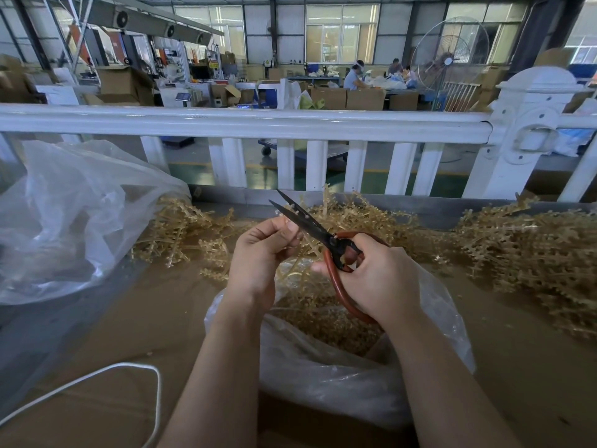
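Observation:
My right hand (378, 279) grips the red-brown handles of a pair of black-bladed scissors (307, 223), whose blades are parted and point up and to the left. My left hand (258, 253) pinches a thin tan plastic sprue piece (290, 270) just left of the blades. Both hands hover over an open clear plastic bag (323, 367) filled with small tan cut pieces. Heaps of tan plastic sprues (533, 253) lie along the back of the table.
A large crumpled clear bag (71, 218) sits at the left. A white cord (129, 370) loops across the cardboard-covered table (129, 318) near the front left. A white fence rail (258, 124) runs behind the table. People work at a far bench.

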Demonstrator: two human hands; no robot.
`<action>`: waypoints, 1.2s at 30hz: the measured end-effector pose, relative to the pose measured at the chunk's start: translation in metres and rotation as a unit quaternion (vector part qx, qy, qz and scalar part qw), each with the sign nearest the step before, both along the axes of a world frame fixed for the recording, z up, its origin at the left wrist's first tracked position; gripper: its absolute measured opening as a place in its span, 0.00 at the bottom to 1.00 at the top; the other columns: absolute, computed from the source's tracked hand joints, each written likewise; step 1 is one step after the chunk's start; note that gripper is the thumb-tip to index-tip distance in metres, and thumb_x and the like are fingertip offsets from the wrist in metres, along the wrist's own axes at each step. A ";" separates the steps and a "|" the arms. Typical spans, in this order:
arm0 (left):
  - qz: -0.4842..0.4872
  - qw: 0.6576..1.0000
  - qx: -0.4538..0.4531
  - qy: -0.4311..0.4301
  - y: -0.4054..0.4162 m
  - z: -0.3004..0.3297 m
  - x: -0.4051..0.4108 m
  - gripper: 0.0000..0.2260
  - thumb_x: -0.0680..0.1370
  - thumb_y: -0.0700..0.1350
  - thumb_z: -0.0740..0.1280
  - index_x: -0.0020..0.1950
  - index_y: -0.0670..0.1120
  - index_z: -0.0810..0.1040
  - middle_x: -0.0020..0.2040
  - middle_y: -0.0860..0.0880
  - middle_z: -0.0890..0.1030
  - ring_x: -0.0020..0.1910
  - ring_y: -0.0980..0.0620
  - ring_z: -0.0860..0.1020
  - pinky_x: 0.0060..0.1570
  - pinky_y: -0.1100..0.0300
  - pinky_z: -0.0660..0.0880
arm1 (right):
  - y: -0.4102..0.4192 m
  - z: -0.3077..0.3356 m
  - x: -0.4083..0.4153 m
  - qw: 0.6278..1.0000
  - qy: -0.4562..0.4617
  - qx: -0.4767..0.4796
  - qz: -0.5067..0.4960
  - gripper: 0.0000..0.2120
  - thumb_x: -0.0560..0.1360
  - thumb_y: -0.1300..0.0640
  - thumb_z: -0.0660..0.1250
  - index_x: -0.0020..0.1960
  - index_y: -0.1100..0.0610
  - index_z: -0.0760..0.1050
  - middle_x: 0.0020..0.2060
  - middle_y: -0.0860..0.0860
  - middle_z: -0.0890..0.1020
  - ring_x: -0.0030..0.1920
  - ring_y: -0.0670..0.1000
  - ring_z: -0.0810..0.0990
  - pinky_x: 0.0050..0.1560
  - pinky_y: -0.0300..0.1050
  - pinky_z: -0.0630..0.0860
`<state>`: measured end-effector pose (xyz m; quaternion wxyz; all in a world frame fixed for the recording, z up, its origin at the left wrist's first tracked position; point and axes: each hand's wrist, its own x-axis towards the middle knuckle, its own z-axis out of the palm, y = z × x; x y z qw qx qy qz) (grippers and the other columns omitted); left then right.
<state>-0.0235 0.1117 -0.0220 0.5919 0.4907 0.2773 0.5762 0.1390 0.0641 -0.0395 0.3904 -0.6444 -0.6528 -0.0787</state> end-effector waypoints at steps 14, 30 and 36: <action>0.019 0.998 0.035 0.056 0.002 -0.004 -0.002 0.13 0.77 0.36 0.68 0.35 0.49 0.82 0.39 0.43 0.73 0.37 0.53 0.69 0.38 0.69 0.72 | 0.000 0.000 -0.001 1.000 -0.001 0.012 0.013 0.34 0.65 0.24 0.63 0.50 0.53 0.82 0.38 0.44 0.85 0.35 0.46 0.83 0.35 0.40 0.80; 0.003 0.999 0.017 0.040 -0.001 -0.001 -0.002 0.10 0.77 0.36 0.67 0.38 0.46 0.80 0.40 0.41 0.71 0.37 0.51 0.67 0.37 0.68 0.71 | 0.002 -0.001 0.000 0.999 0.034 -0.016 0.006 0.34 0.62 0.20 0.60 0.46 0.48 0.79 0.33 0.40 0.81 0.33 0.43 0.79 0.33 0.36 0.76; 0.056 0.998 0.017 0.009 0.001 0.000 -0.003 0.08 0.77 0.38 0.68 0.55 0.44 0.81 0.40 0.49 0.79 0.38 0.55 0.77 0.42 0.63 0.74 | 0.003 -0.005 0.003 1.000 0.021 -0.011 -0.014 0.38 0.61 0.16 0.53 0.43 0.48 0.77 0.32 0.42 0.82 0.32 0.44 0.79 0.32 0.41 0.78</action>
